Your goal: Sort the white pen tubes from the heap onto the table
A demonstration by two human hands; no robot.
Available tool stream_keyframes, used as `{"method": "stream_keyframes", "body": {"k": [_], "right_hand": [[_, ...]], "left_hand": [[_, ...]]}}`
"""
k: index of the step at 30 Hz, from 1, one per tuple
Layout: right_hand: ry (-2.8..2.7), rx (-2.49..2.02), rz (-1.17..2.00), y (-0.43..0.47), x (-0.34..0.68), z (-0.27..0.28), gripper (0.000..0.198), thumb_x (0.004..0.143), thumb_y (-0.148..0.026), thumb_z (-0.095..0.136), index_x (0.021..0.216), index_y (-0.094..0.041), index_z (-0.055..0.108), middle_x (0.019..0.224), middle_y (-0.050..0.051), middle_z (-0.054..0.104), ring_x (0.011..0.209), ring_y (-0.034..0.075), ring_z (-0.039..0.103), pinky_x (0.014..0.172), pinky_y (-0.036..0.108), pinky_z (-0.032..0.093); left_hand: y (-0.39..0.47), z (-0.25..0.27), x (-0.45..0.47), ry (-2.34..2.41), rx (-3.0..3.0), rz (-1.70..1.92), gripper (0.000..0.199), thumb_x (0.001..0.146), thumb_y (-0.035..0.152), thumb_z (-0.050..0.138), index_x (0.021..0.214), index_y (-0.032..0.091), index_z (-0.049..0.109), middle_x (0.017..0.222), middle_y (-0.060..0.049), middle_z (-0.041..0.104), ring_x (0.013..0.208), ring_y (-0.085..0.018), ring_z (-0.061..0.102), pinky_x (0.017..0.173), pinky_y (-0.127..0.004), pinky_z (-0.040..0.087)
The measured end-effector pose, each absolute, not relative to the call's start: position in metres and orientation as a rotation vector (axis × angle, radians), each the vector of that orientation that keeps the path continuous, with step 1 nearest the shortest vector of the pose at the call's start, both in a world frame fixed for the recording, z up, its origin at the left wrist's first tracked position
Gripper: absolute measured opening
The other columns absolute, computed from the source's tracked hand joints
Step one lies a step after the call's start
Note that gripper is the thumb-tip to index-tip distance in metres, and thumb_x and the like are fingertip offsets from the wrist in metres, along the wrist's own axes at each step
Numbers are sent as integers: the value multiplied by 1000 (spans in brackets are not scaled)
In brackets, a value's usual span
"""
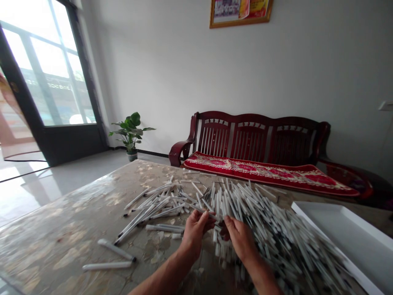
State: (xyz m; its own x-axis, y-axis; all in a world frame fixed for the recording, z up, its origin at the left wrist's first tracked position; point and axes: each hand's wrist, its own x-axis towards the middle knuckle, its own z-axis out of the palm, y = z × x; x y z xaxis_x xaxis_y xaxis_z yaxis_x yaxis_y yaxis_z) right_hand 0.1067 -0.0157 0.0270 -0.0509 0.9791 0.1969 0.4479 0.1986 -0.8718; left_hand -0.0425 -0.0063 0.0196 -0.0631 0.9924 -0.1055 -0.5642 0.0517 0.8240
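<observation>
Over the front of a large heap of white pens, both my hands are drawn close together. The fingers of my left hand are closed in a pinch on a whitish pen, which lies roughly level between the hands. Fingertips of my right hand are pinched at its other end; the exact grip is partly hidden. A looser group of pens with dark tips is spread to the left of my hands.
Two stray pens, one a capped white pen, lie at the front left of the patterned table. A shallow white tray stands at the right. Behind are a red wooden bench and a potted plant.
</observation>
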Motion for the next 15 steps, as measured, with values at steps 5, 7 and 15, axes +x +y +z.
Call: {"method": "stream_keyframes", "body": {"k": [5,7,15], "right_hand": [[-1636,-1330,712,-14,107,27,38,85,-53,52,78,-20,69,68,3,69,63,18,63,59,24,47],[-1626,-1326,677,-15,108,29,32,84,-50,55,83,-21,69,73,3,70,68,18,64,64,24,47],[-1639,-1389,737,-13,108,27,43,86,-55,45,69,-20,63,58,1,62,55,16,56,53,24,40]], "left_hand": [[-5,18,-43,859,650,1444,51,53,50,87,79,15,60,81,-6,75,65,-12,68,61,-22,55],[-5,17,-42,859,643,1447,51,53,50,87,80,15,60,82,-6,75,65,-13,69,62,-23,55],[-7,17,-40,844,650,1460,50,53,49,87,80,15,62,82,-7,76,65,-13,69,61,-22,55]]}}
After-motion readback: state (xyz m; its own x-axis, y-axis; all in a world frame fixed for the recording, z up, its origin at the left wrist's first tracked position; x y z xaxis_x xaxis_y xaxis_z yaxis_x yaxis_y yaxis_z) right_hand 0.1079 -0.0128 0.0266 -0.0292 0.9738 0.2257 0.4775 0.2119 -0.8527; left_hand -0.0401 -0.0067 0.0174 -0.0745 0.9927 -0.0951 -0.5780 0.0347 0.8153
